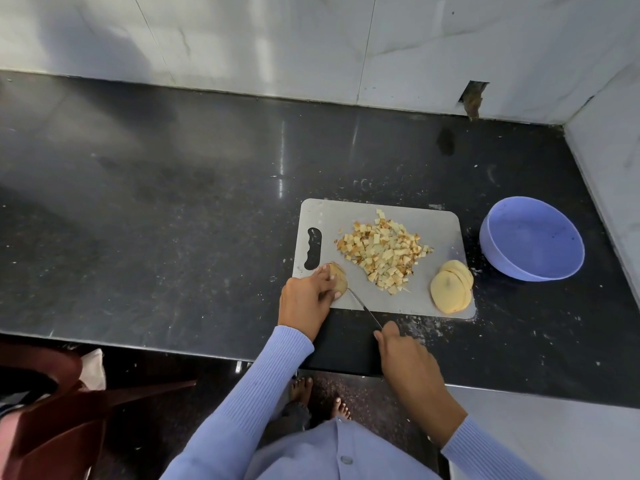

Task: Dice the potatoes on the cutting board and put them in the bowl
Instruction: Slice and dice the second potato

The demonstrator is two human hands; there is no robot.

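no readable text in view

nothing in the head view carries writing that can be read. the cutting board (pixel 440 237), the bowl (pixel 498 258), the counter (pixel 173 202) and the wall tiles (pixel 242 39) show no label, brand, number or sign. the sleeves and shirt are likewise plain.

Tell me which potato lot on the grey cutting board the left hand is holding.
The brown-skinned potato piece at the board's near-left corner, by the handle slot; the left hand grips it. The diced pile sits mid-board and the pale slices lie near-right, both untouched.
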